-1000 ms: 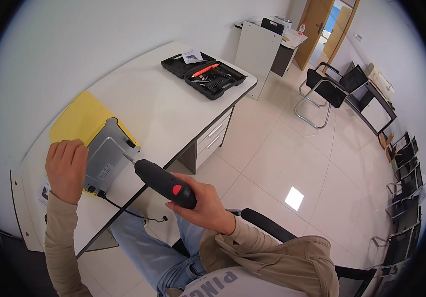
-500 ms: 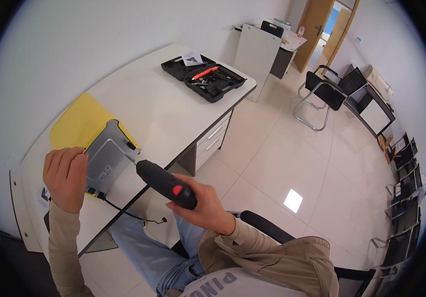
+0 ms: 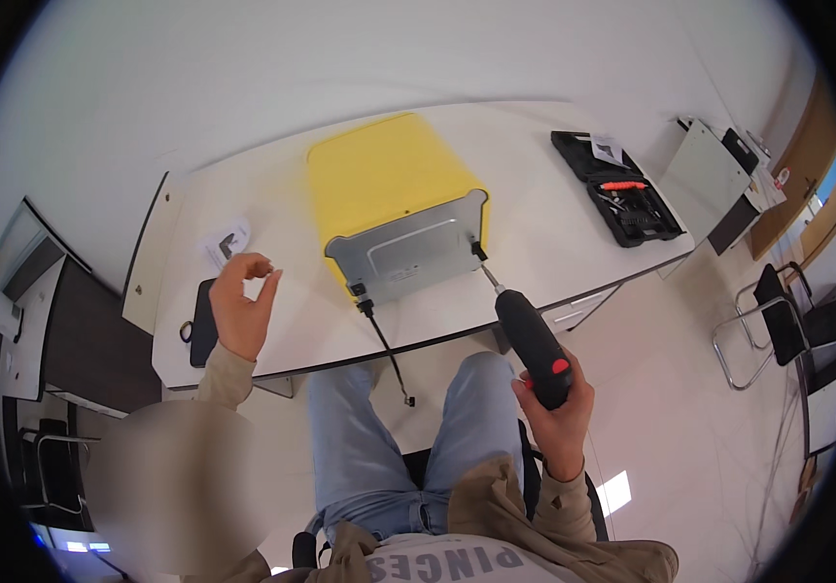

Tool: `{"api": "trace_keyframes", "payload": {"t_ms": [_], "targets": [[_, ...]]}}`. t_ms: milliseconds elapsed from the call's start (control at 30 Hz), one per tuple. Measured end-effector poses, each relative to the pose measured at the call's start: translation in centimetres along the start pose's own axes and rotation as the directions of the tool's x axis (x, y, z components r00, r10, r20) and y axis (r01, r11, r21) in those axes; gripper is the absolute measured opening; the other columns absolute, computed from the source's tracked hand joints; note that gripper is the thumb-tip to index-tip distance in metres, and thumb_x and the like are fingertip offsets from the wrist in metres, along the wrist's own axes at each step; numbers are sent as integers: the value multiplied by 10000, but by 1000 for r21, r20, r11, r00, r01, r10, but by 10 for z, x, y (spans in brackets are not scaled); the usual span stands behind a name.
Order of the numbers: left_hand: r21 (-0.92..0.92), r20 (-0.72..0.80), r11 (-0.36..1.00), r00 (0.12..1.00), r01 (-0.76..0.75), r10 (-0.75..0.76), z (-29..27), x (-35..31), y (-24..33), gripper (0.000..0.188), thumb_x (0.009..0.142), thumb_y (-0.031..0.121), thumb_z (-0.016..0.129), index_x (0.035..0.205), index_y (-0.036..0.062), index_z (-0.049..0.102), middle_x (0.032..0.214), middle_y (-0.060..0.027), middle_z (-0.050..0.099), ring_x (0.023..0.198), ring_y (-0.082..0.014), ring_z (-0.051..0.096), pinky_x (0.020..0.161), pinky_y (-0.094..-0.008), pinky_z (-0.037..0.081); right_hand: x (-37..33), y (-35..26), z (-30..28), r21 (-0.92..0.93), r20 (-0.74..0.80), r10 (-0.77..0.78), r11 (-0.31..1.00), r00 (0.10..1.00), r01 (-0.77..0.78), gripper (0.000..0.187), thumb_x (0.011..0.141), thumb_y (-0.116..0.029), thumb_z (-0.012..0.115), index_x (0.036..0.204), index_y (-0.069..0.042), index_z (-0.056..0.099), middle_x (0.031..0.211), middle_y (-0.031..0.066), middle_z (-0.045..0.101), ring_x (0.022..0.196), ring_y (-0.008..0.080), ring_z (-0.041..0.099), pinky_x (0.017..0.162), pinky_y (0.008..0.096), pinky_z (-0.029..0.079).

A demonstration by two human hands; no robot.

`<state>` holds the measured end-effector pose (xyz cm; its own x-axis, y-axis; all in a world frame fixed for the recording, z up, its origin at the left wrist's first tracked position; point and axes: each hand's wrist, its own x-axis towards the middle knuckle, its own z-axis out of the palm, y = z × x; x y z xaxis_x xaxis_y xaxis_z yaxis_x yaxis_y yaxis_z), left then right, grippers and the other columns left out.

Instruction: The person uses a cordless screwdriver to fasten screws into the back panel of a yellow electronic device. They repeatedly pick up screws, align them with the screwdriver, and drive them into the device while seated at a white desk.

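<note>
My right hand point(image 3: 562, 418) is wrapped round a black cordless screwdriver point(image 3: 532, 340) with red buttons. Its thin bit points up and left, ending close to the black fitting point(image 3: 478, 251) on the right of a yellow box point(image 3: 389, 175); contact cannot be made out. The box lies on the white table, its grey metal panel point(image 3: 403, 257) facing me. Left of the box, above the table's front part, my left hand point(image 3: 241, 311) is raised with thumb and fingertips drawn into a pinch. Anything tiny between them is too small to see. A black cord point(image 3: 386, 355) hangs from the panel's lower left corner.
An open black tool case point(image 3: 622, 199) with an orange-red tool stands at the table's right end. Left on the white table point(image 3: 282, 209) are a printed sheet point(image 3: 226, 238), a dark flat object point(image 3: 205, 325) and a black ring point(image 3: 186, 331). The cord's loose end dangles past the table edge.
The view has swung left, bringing the box to the middle. My left hand has come away from the box's edge. The screwdriver remains in my right hand, its bit now near the black fitting.
</note>
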<state>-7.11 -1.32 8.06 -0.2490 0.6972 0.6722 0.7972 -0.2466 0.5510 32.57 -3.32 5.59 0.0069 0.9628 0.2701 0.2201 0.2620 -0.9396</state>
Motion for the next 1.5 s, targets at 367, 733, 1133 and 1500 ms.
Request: {"api": "trace_keyframes", "payload": {"t_ms": [367,733,1133,1500], "targets": [[374,329,898,938,-231,105,23,-21,-41,122,778,63,724,824,76,611,822,-66,597,841,-274,604,737,-412,483,-6,7,-1,-15,-19,79,997,997,-79,516,767,11,787,1243,29,586,785,66,681,698,112,636,666,264,526],[537,342,792,933,-291,111,29,-19,-74,23,849,74,652,860,64,635,882,-64,612,885,-264,608,783,-392,488,-18,15,6,62,13,194,979,981,-195,472,778,41,762,1214,56,582,799,68,670,650,106,610,581,249,505],[593,336,754,938,-283,87,35,-21,-75,67,831,61,638,895,79,632,890,-54,601,903,-233,610,799,-375,491,-38,24,29,84,168,204,972,964,-221,515,768,27,771,1247,52,583,871,80,700,756,104,644,701,254,537],[555,319,787,943,-270,98,33,-26,-76,113,830,42,632,940,71,637,930,-62,603,941,-240,603,826,-378,491,-43,18,37,53,221,191,977,956,-208,517,762,9,787,1236,56,586,877,80,709,764,112,654,719,266,540]]}}
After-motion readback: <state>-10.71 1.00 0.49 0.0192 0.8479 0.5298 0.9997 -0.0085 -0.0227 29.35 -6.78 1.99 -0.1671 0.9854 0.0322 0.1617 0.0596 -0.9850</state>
